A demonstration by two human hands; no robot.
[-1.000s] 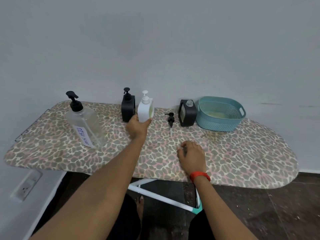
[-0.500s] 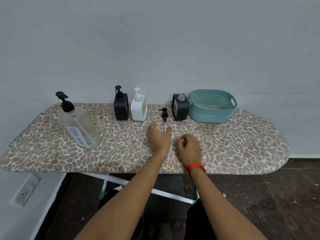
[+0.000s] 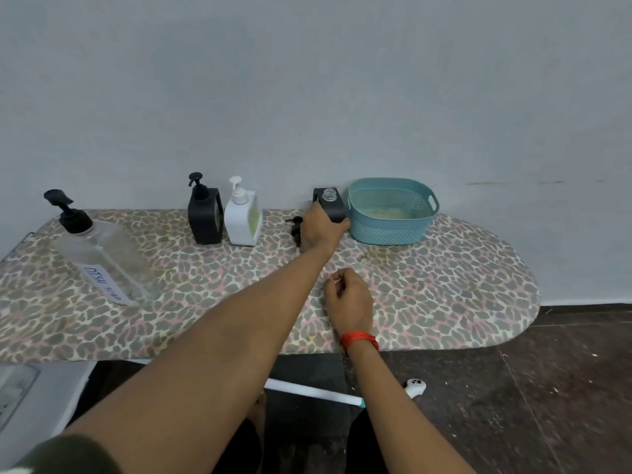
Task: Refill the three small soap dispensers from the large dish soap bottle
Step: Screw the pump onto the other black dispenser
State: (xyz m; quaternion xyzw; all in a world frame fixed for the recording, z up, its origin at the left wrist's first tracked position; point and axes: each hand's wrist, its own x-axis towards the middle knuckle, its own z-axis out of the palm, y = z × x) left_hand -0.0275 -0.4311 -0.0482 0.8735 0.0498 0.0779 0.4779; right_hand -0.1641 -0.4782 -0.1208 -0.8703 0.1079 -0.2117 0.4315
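A large clear dish soap bottle [image 3: 102,258] with a black pump stands at the left of the ironing board [image 3: 444,285]. A black dispenser [image 3: 204,213] with its pump on and a white dispenser [image 3: 243,217] stand side by side at the back. My left hand [image 3: 318,229] grips a second black dispenser [image 3: 331,203], whose neck is uncapped. Its loose black pump [image 3: 295,228] lies just left of that hand, partly hidden. My right hand [image 3: 349,299] rests on the board near the front, fingers curled, holding nothing I can see.
A teal plastic basket [image 3: 393,210] sits right beside the gripped dispenser at the back. The wall runs close behind everything. A white board leg [image 3: 314,393] and a small white object [image 3: 414,386] lie on the dark floor below.
My left hand let go of the white dispenser, crossed to the right and took hold of the open black dispenser. My right hand stayed near the front of the board.
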